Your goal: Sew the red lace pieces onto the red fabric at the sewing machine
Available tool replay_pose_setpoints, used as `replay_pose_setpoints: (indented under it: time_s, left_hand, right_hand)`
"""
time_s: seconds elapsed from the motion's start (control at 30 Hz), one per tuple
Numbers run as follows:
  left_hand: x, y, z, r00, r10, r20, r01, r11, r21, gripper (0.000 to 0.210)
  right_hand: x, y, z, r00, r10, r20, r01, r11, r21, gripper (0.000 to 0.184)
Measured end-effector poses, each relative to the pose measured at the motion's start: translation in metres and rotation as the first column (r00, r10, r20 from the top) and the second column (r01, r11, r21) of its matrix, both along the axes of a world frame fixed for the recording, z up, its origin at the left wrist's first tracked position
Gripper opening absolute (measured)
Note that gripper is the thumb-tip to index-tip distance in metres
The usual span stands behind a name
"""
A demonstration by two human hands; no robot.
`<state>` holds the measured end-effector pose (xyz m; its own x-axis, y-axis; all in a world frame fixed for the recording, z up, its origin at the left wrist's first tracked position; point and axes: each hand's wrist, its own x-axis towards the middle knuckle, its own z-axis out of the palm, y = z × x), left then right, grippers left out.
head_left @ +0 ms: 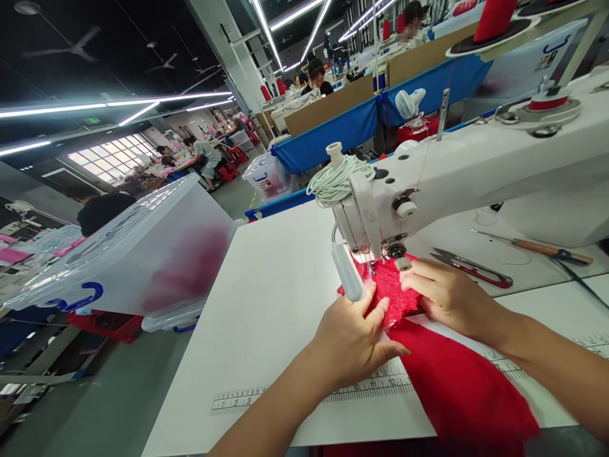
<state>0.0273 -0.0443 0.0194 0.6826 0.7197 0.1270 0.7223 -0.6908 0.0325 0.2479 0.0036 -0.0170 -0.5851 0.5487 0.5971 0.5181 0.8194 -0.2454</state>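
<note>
Red lace fabric (397, 292) lies under the needle area of a white sewing machine (457, 171). A smooth red cloth (461, 381) trails from it over the table's front edge. My left hand (354, 339) rests on the lace's left side, fingers stretched out and thumb apart, close to the presser foot (370, 268). On the other side, my right hand (442, 295) has its fingers closed on the lace's right edge; the fingertips are partly hidden. A pale lamp-like bar (347, 273) hangs just above my left fingertips.
Right of the machine head lie thread snips (471, 268) and a wooden-handled tool (552, 249). A printed ruler (238, 401) runs along the white tabletop (257, 298). A lidded clear bin (128, 254) stands left. Coiled cord (340, 179) sits on the machine; people work farther back.
</note>
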Motion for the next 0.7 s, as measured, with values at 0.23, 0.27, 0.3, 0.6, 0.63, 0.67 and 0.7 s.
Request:
replay_pose_setpoints:
  time_s: [0.23, 0.27, 0.3, 0.6, 0.63, 0.67, 0.7]
  left_hand:
    - [-0.0001, -0.0004, 0.0045, 0.999, 0.016, -0.036, -0.015, 1.0, 0.018, 0.095]
    - [-0.0004, -0.0004, 0.0034, 0.999, 0.012, -0.036, -0.011, 1.0, 0.028, 0.094]
    - [-0.0008, -0.0003, 0.002, 0.999, 0.007, -0.036, -0.006, 0.999, 0.041, 0.093]
    - [0.002, 0.0007, 0.0016, 1.0, -0.001, 0.023, -0.001, 0.995, 0.1, 0.088]
    - [0.0024, 0.001, 0.0021, 1.0, 0.001, 0.029, -0.004, 0.994, 0.109, 0.087]
    - [0.0027, 0.0013, 0.0024, 0.999, 0.001, 0.033, -0.005, 0.993, 0.12, 0.087]
    - [0.0029, 0.0016, 0.0025, 0.999, -0.002, 0.036, -0.003, 0.991, 0.132, 0.086]
  right_hand:
    - [0.0016, -0.0005, 0.0005, 1.0, -0.003, 0.012, 0.002, 1.0, 0.018, 0.032]
    - [0.0016, -0.0006, 0.0009, 1.0, -0.006, 0.01, 0.006, 1.0, 0.023, 0.032]
    - [0.0016, -0.0006, 0.0013, 1.0, -0.011, 0.008, 0.011, 1.0, 0.029, 0.033]
    - [-0.0017, -0.0001, 0.0008, 0.999, -0.027, 0.034, 0.027, 1.0, -0.003, 0.023]
    - [-0.0027, 0.0, 0.0013, 0.999, -0.031, 0.044, 0.031, 1.0, 0.006, 0.022]
    - [-0.0037, 0.0002, 0.0019, 0.998, -0.034, 0.051, 0.033, 0.999, 0.02, 0.021]
    - [-0.0044, 0.0004, 0.0024, 0.998, -0.033, 0.054, 0.031, 0.999, 0.035, 0.019]
